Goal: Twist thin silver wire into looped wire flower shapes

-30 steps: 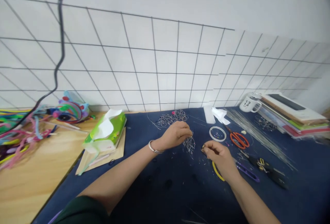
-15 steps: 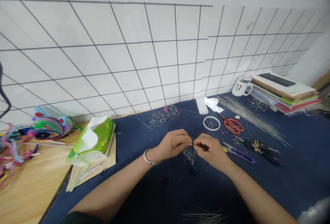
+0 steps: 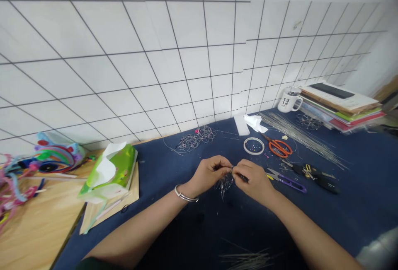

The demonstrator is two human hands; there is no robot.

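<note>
My left hand [image 3: 210, 173], with a silver bangle at the wrist, pinches the top of a small mesh piece of thin wire [image 3: 225, 183] over the dark blue cloth [image 3: 357, 203]. My right hand [image 3: 252, 179] meets it from the right, fingers closed on the same wire piece and on a small dark tool whose shape I cannot make out. The two hands touch at the fingertips.
A tangle of beaded wire [image 3: 195, 138] lies behind the hands. To the right are a white ring dish [image 3: 253, 145], orange scissors [image 3: 280, 148], purple snips [image 3: 287, 182], black pliers [image 3: 317, 177], straight wires [image 3: 298, 137], a mug [image 3: 287, 102] and stacked boards [image 3: 340, 104]. A green tissue pack [image 3: 108, 172] sits left.
My right hand came in from the right and joined the left hand on the wire piece. The view shifted right and down; the hands now hold steady together.
</note>
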